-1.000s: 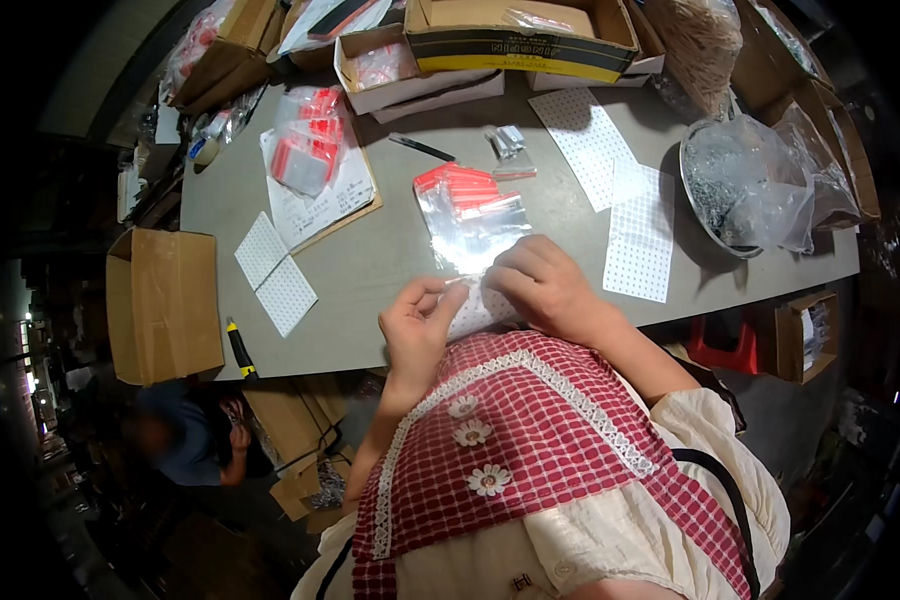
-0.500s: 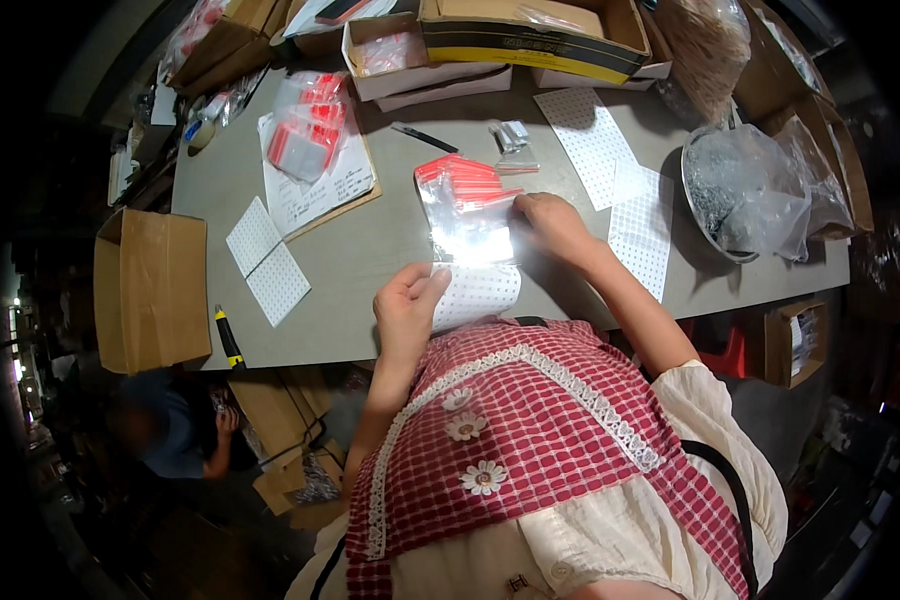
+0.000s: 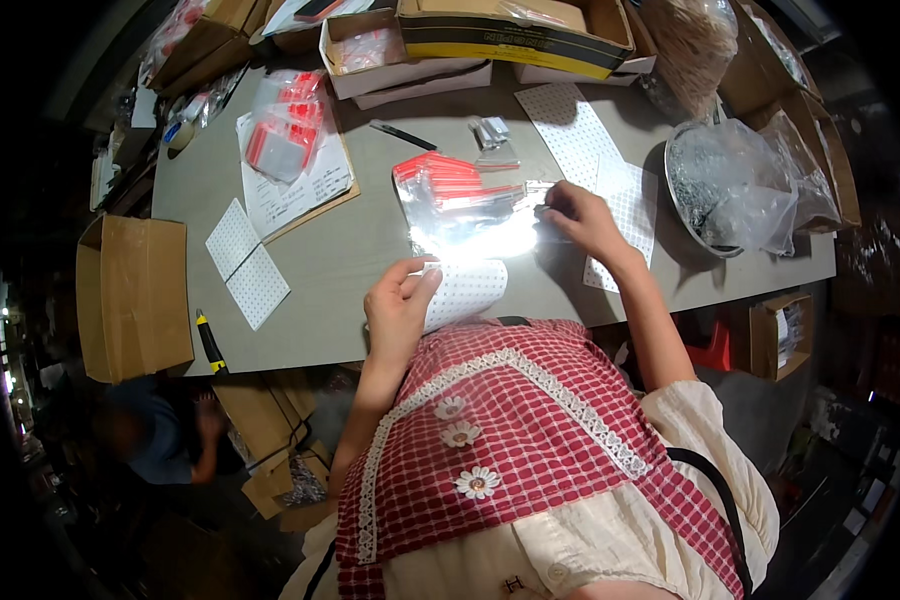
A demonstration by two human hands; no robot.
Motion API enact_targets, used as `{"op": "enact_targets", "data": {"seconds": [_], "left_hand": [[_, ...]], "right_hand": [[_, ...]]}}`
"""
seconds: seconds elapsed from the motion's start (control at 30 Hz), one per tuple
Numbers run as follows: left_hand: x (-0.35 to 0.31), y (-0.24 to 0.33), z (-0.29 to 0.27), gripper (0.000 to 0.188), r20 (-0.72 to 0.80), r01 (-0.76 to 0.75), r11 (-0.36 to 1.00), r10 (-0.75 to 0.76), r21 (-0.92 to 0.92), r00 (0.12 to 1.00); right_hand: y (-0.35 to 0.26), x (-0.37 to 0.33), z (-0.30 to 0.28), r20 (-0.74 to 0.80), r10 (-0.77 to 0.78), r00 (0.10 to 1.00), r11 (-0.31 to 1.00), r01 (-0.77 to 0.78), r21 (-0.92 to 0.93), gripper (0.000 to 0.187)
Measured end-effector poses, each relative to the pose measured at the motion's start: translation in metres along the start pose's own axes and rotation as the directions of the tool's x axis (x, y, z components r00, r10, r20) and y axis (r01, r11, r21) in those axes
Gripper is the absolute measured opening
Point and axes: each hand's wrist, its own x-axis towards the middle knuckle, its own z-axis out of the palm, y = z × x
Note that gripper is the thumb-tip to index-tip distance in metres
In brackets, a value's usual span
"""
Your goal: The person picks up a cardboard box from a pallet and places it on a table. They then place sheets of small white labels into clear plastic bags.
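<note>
The left hand (image 3: 398, 310) pins a curled dotted sheet (image 3: 467, 290) at the tabletop (image 3: 350, 260) edge, seemingly to steady it, while the right hand (image 3: 578, 215) pinches a clear red-strip bag (image 3: 470, 205).

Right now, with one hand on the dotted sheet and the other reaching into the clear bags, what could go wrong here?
1. The left hand holds the dotted sheet curled at the table edge; it might crease or slip off.
2. The right hand picks at the glossy pile of red-topped bags; glare there may hide the edges, so two bags could lift together.
3. The yellow knife lies right at the edge and could be knocked down.
</note>
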Motion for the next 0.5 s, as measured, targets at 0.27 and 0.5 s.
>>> {"op": "enact_targets", "data": {"seconds": [0.27, 0.5], "left_hand": [[-0.005, 0.000, -0.003, 0.024, 0.009, 0.005, 0.999, -0.005, -0.034, 1.000], [-0.005, 0.002, 0.001, 0.023, 0.022, 0.039, 0.998, -0.038, -0.047, 0.999]], "right_hand": [[0.030, 0.014, 0.014, -0.126, 0.106, 0.986, 0.887, -0.037, 0.460, 0.011], [0.038, 0.009, -0.010, -0.151, 0.026, 0.988, 0.903, 0.041, 0.428, 0.014]]}}
